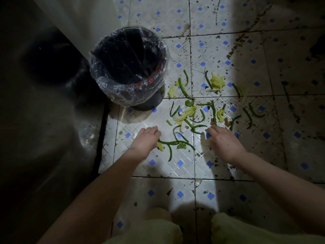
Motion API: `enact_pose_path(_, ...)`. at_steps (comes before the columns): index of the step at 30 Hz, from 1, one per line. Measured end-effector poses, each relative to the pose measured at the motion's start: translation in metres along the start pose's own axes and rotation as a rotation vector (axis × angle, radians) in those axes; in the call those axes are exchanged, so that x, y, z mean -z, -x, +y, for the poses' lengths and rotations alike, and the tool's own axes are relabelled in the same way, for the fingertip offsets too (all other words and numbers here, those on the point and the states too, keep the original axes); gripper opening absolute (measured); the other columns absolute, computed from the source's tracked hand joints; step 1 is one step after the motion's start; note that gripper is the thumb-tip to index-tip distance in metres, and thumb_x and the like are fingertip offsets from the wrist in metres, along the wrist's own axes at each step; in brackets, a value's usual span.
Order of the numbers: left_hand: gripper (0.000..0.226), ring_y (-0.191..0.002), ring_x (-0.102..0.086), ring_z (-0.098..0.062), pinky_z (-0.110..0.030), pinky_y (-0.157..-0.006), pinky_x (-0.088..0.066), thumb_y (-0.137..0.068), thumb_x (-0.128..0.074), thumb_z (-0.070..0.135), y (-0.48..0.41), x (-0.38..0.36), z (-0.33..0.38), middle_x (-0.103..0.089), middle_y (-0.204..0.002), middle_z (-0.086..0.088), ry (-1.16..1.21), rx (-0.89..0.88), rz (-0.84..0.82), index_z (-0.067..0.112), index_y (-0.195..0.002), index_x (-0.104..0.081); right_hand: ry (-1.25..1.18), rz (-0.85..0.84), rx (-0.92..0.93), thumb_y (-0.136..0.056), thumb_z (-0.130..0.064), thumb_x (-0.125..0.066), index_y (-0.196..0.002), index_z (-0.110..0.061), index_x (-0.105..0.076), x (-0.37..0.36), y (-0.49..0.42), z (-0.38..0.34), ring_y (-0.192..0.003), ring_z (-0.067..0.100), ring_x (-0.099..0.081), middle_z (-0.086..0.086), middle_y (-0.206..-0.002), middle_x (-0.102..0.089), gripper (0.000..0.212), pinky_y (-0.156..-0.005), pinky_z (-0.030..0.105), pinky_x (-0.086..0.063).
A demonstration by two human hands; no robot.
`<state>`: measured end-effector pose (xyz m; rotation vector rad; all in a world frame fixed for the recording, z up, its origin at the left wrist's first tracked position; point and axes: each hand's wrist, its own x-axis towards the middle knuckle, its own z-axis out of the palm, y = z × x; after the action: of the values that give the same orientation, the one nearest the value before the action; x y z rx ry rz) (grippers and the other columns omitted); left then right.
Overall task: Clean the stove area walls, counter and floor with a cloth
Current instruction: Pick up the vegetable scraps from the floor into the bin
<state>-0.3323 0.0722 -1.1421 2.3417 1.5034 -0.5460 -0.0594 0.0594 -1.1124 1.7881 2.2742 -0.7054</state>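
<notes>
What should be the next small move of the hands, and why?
Probably rake both hands inward to bunch the vegetable scraps. The left hand touches green strips, the right hand rests on the floor opposite, loose pieces lie between and beyond them, and the lined bin stands close, on the left.
</notes>
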Motion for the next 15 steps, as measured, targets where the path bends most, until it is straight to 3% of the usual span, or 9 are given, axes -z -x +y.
enact_pose_path(5, 0.023, -0.11, -0.047, -0.025, -0.036, -0.096, -0.033, -0.094, -0.05, 0.02, -0.005, 0.002, -0.001, -0.047, -0.118, -0.006, -0.085, -0.047, -0.013, 0.013, -0.117, -0.051, 0.005, -0.024, -0.011, -0.09, -0.005, -0.048, -0.138, -0.015, -0.04, 0.0, 0.001, 0.003, -0.133, 0.022, -0.036, 0.006, -0.146, -0.039, 0.05, -0.115, 0.04, -0.026)
enact_pose_path(15, 0.027, -0.103, -0.046, -0.024, -0.033, -0.088, -0.035, -0.087, -0.053, 0.004, 0.002, -0.009, 0.0, -0.046, -0.114, -0.006, -0.166, -0.094, 0.024, 0.014, -0.112, -0.048, -0.003, -0.02, -0.012, -0.087, -0.003, -0.046, -0.135, -0.016, -0.042, -0.001, -0.001, -0.001, -0.128, 0.02, -0.041, 0.004, -0.14, -0.045, 0.05, -0.113, 0.038, -0.03)
